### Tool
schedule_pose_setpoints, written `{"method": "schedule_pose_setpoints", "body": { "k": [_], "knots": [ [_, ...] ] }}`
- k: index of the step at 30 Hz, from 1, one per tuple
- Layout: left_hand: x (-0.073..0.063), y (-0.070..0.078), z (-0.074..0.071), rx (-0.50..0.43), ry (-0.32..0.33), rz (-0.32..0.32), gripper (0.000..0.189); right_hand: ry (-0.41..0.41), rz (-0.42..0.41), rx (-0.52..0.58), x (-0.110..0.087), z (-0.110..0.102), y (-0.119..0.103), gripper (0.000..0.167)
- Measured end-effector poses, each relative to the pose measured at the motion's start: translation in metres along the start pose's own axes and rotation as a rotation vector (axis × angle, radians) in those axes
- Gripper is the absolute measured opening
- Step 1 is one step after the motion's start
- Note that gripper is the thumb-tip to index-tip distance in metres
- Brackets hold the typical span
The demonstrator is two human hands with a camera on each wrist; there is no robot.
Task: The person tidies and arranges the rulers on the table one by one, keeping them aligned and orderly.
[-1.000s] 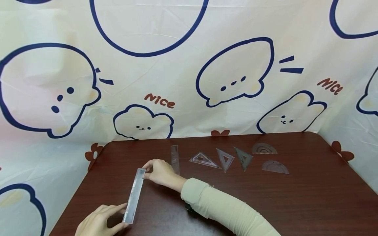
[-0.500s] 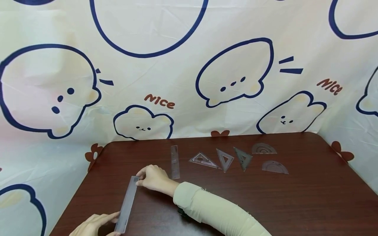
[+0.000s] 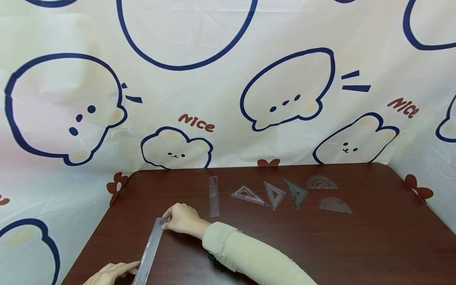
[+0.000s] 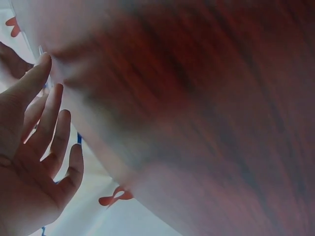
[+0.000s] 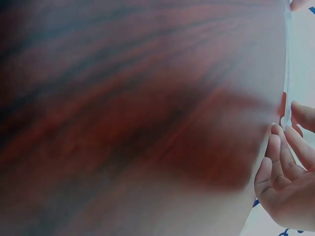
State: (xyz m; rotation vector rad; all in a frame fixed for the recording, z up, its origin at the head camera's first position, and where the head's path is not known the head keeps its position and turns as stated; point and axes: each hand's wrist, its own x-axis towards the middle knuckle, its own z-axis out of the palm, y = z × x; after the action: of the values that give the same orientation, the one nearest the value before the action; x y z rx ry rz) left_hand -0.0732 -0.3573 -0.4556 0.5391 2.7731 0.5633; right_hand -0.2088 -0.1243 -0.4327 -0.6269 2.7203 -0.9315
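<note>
A clear plastic ruler slants over the left part of the table in the head view, one end in each hand. My right hand pinches its far end between thumb and fingers. At the near end, cut off by the frame's bottom edge, my left hand grips the ruler by its left side. The right wrist view shows the ruler edge-on, with thumb and fingers of the right hand at its end. In the left wrist view, the left hand has thumb and index fingertips close together, the other fingers loosely spread.
On the brown table, a second clear ruler lies behind the right hand. To its right lie three set squares, one clear, another clear, one greenish, then two protractors. A patterned cloth hangs behind.
Both hands have brought the ruler toward the body and slightly left, lower in the head view. The second ruler, partly covered before, now shows whole.
</note>
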Motion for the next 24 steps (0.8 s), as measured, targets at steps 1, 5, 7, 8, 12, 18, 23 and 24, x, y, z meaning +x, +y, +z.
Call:
{"method": "schedule_pose_setpoints", "body": {
  "k": [1, 5, 7, 8, 12, 18, 23, 24],
  "knots": [
    [0.000, 0.002, 0.000, 0.007, -0.003, -0.024, 0.062, 0.000, 0.000, -0.004, 0.001, 0.001, 0.000, 0.017],
    [0.004, 0.012, 0.001, 0.046, 0.015, -0.177, 0.061, -0.003, -0.005, -0.036, 0.006, 0.002, 0.000, 0.017],
    [0.007, 0.018, 0.002, 0.066, 0.034, -0.241, 0.060, -0.007, -0.007, -0.056, 0.008, 0.002, -0.001, 0.017],
    [0.008, 0.020, 0.002, 0.083, 0.053, -0.249, 0.059, -0.007, -0.010, -0.068, 0.009, 0.002, -0.002, 0.018],
    [0.007, 0.023, 0.003, 0.128, 0.106, -0.211, 0.057, -0.028, -0.014, -0.106, 0.011, 0.001, -0.004, 0.018],
    [0.002, 0.025, 0.006, 0.108, 0.116, -0.243, 0.060, -0.052, -0.008, -0.129, 0.009, 0.002, -0.007, 0.018],
    [0.002, 0.023, 0.006, 0.112, 0.104, -0.222, 0.060, -0.045, -0.012, -0.137, 0.007, 0.001, -0.007, 0.020],
    [0.002, 0.022, 0.006, 0.109, 0.099, -0.217, 0.060, -0.047, -0.010, -0.139, 0.007, 0.000, -0.007, 0.020]
  ]
}}
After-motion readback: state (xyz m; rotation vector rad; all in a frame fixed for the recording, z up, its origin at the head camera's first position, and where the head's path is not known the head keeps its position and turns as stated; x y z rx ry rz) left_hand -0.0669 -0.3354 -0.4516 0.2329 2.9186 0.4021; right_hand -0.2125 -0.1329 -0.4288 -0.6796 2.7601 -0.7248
